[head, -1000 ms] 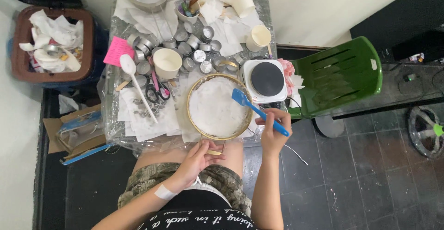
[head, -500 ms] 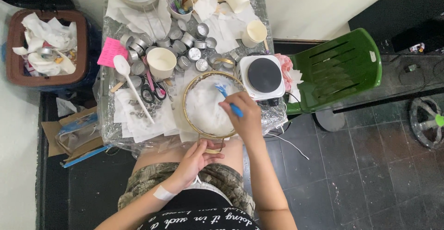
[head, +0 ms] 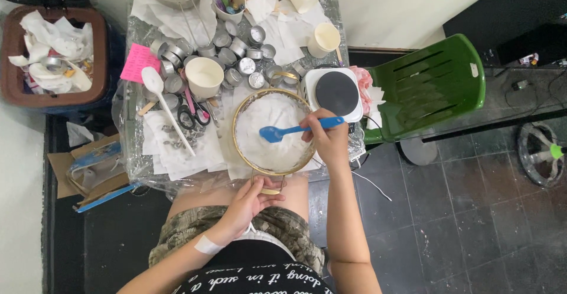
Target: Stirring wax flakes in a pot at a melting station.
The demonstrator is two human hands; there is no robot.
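Head: blue spatula (head: 289, 130) over white-filled pan (head: 242, 117)

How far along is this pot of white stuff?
Done: the pot is full of white flakes, off the hot plate. In hand: the right hand works a blue spatula through them while the left hand grips the pot's handle. Left: the small tins behind appear unfilled.

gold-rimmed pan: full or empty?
Full. The pan is covered rim to rim with white material; the blue spatula in the right hand rests on it. Depth: cannot tell.
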